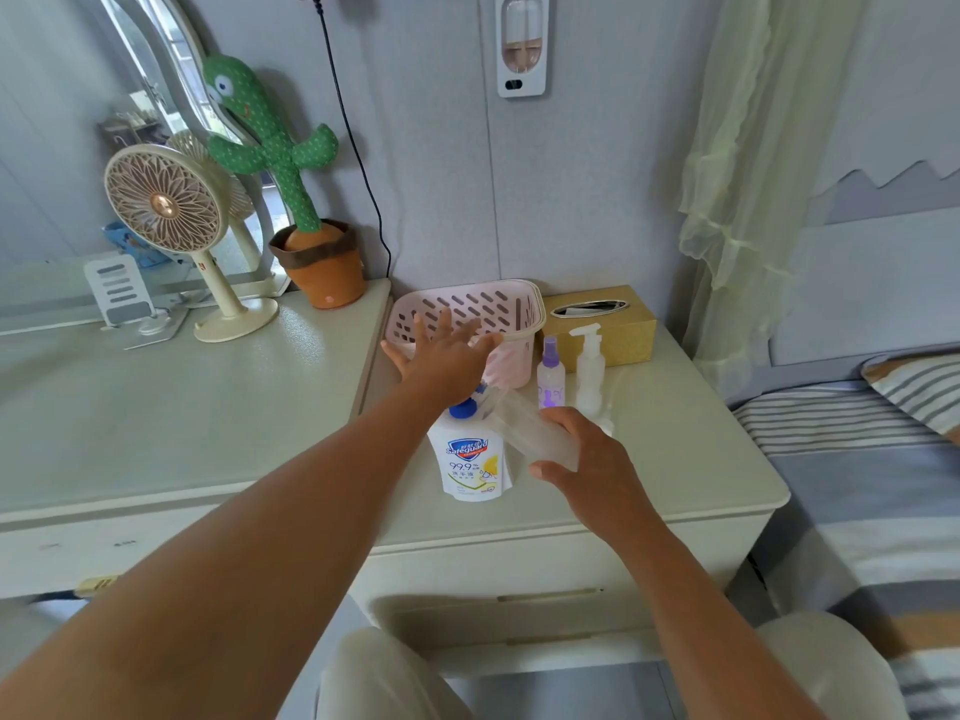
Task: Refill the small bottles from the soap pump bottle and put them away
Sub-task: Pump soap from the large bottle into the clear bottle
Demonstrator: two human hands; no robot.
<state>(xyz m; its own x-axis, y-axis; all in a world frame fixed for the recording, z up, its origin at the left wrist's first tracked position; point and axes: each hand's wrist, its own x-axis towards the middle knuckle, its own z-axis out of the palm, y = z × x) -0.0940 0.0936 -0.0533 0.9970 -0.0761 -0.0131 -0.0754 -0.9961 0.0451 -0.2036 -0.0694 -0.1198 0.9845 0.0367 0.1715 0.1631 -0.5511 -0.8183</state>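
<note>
While the spread left hand half-hides the soap pump, right fingers grip a blurred bottle.

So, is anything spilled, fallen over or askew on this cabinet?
No spill shows. Only the clear bottle is tilted, gripped by the right hand beside the soap pump bottle. The spray bottle stands upright.

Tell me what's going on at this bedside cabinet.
A person is refilling bottles at a pale bedside cabinet. The right hand holds a small clear plastic bottle tilted, its upper end at the blue pump head of the white Safeguard soap pump bottle. The left hand is spread open just above that pump; whether it presses is unclear. A small purple spray bottle and a frosted white pump bottle stand upright behind, beside a pink slotted plastic basket.
</note>
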